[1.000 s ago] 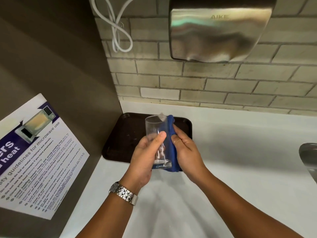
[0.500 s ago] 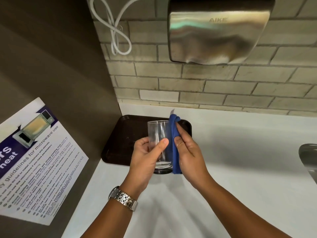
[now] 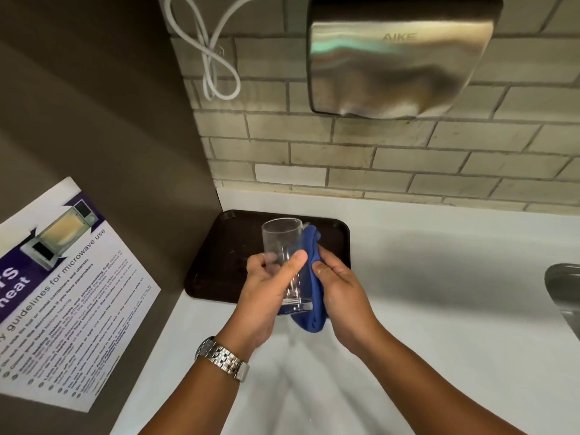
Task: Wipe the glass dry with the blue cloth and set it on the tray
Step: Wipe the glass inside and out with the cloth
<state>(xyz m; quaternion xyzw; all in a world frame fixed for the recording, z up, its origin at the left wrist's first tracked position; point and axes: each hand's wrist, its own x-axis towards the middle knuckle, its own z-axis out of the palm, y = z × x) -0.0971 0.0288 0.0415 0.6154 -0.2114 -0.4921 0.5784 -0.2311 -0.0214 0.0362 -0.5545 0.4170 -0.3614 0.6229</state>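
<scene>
A clear drinking glass point(image 3: 282, 243) is held upright above the near edge of a dark brown tray point(image 3: 226, 246). My left hand point(image 3: 266, 290) grips the glass around its lower half, thumb across the front. My right hand point(image 3: 340, 290) presses a blue cloth point(image 3: 312, 277) flat against the glass's right side. The cloth runs from near the rim down past the base and curls under it. The tray sits on the white counter in the corner against the wall.
A white counter point(image 3: 439, 293) stretches right to a metal sink edge point(image 3: 565, 290). A steel hand dryer point(image 3: 398, 54) and a looped white cable point(image 3: 216, 67) hang on the brick wall. A brown side panel with a microwave poster point(image 3: 62, 293) closes the left.
The glass has turned a little in my left hand and my right hand has slid the cloth down, so more cloth now hangs below the base.
</scene>
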